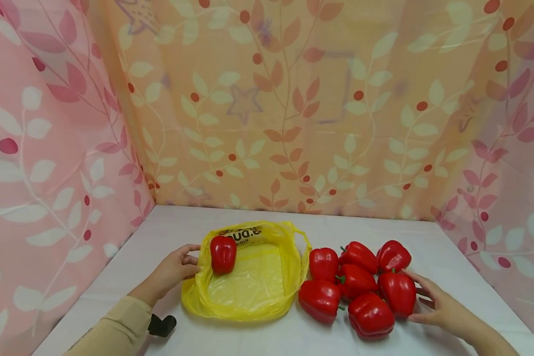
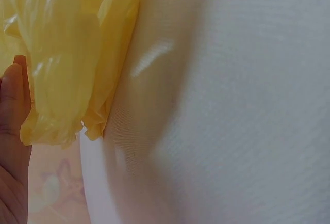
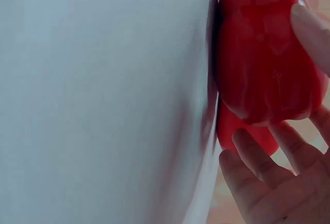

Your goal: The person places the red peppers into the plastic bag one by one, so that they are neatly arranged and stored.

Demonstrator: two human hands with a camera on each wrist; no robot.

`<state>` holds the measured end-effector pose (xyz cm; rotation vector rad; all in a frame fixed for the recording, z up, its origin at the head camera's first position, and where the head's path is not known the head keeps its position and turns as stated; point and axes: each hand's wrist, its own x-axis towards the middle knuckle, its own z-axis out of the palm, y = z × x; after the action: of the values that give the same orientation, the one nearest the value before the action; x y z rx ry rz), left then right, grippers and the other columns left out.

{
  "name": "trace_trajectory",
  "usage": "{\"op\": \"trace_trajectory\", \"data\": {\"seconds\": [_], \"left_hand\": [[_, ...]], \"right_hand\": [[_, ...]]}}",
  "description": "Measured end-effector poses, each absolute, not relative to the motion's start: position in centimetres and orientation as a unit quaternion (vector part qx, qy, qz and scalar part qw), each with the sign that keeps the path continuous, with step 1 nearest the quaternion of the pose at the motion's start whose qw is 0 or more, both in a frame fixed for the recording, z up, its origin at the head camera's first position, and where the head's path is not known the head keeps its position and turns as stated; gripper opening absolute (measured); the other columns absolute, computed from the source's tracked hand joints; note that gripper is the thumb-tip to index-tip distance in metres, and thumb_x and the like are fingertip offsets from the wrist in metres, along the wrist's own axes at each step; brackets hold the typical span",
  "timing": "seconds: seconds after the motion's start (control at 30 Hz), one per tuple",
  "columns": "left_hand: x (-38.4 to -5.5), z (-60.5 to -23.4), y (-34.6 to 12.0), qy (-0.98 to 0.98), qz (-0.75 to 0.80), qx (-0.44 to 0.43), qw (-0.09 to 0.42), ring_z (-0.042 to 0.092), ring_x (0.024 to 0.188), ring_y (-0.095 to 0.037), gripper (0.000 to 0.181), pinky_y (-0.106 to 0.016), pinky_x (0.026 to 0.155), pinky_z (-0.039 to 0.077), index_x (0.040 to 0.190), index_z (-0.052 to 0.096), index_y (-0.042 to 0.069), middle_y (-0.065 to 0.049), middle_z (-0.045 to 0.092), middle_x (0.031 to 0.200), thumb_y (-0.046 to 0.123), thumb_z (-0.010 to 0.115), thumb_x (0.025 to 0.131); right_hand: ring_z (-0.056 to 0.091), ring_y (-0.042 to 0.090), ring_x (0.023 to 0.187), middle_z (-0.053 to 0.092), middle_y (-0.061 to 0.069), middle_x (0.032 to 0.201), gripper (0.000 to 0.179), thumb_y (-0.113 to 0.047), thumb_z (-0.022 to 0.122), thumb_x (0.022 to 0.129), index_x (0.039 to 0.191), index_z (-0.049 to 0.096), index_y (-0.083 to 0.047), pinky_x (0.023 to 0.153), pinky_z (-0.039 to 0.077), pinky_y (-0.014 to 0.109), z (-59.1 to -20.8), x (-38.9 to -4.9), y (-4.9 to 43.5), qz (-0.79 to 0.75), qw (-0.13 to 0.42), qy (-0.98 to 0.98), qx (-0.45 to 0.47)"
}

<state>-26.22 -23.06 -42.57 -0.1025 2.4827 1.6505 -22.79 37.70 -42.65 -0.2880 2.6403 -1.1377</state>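
A yellow plastic bag (image 1: 249, 314) with black lettering lies with its mouth wide apart. One red bell pepper (image 1: 223, 254) is inside its left part. At the bag's left edge is my left hand (image 1: 173, 272); its fingertips touch the plastic, and the left wrist view shows its fingers fairly straight beside the yellow bag (image 2: 62, 64). My right hand (image 1: 445, 309) is at the rightmost side of a group of red peppers. Its spread fingers and thumb reach around one bell pepper (image 1: 396, 294). In the right wrist view the thumb touches that pepper (image 3: 268, 59), while several fingers extend below it.
Several more red bell peppers (image 1: 356, 282) lie close together right of the bag, one of them (image 1: 319, 300) near its right rim. A black object (image 1: 162, 326) sits by the left wrist. Patterned cloth (image 1: 293, 123) walls in the white table (image 1: 231, 338).
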Motion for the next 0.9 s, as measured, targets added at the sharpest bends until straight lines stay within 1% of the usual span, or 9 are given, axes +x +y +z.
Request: {"op": "trace_trajectory", "data": {"seconds": [0.3, 0.47, 0.63, 0.77, 0.9], "left_hand": [[-26.37, -42.77, -23.06, 0.828, 0.554, -0.043, 0.075, 0.060, 0.082, -0.020, 0.053, -0.034, 0.079, 0.053, 0.130, 0.043, 0.012, -0.009, 0.061, 0.092, 0.006, 0.064, 0.082], [-26.34, -42.78, -23.07, 0.826, 0.557, -0.042, 0.074, 0.060, 0.082, -0.020, 0.052, -0.035, 0.079, 0.053, 0.130, 0.044, 0.012, -0.008, 0.062, 0.091, 0.006, 0.064, 0.082], [-26.20, -42.70, -23.04, 0.825, 0.558, -0.041, 0.074, 0.060, 0.081, -0.020, 0.052, -0.035, 0.079, 0.053, 0.130, 0.044, 0.011, -0.009, 0.061, 0.091, 0.005, 0.064, 0.083], [-26.11, -42.72, -23.07, 0.827, 0.556, -0.038, 0.075, 0.060, 0.081, -0.019, 0.052, -0.035, 0.079, 0.053, 0.130, 0.043, 0.011, -0.009, 0.061, 0.092, 0.006, 0.064, 0.083], [-26.16, -42.75, -23.03, 0.828, 0.553, -0.044, 0.075, 0.060, 0.082, -0.019, 0.052, -0.035, 0.079, 0.053, 0.130, 0.044, 0.012, -0.008, 0.062, 0.092, 0.005, 0.064, 0.083]], "right_hand": [[0.032, 0.054, 0.118, 0.022, 0.033, 0.138, 0.103, -0.027, 0.078, 0.067, 0.144, 0.013, -0.006, 0.087, 0.047, 0.049, -43.25, -22.86, 37.60, -0.390, 0.121, 0.907, -0.101], [0.034, 0.052, 0.118, 0.023, 0.031, 0.138, 0.104, -0.027, 0.079, 0.066, 0.144, 0.013, -0.009, 0.085, 0.049, 0.044, -43.40, -22.97, 37.43, -0.404, 0.117, 0.902, -0.096], [0.039, 0.050, 0.115, 0.023, 0.031, 0.137, 0.105, -0.028, 0.079, 0.065, 0.144, 0.013, -0.011, 0.081, 0.052, 0.037, -43.40, -23.07, 37.26, -0.417, 0.121, 0.896, -0.090], [0.044, 0.047, 0.112, 0.023, 0.031, 0.137, 0.108, -0.034, 0.080, 0.063, 0.144, 0.013, -0.013, 0.079, 0.053, 0.037, -43.31, -23.02, 37.17, -0.414, 0.127, 0.898, -0.072], [0.045, 0.047, 0.111, 0.021, 0.029, 0.138, 0.108, -0.034, 0.081, 0.063, 0.144, 0.013, -0.014, 0.078, 0.053, 0.039, -43.27, -23.00, 37.18, -0.413, 0.130, 0.899, -0.068]]}}
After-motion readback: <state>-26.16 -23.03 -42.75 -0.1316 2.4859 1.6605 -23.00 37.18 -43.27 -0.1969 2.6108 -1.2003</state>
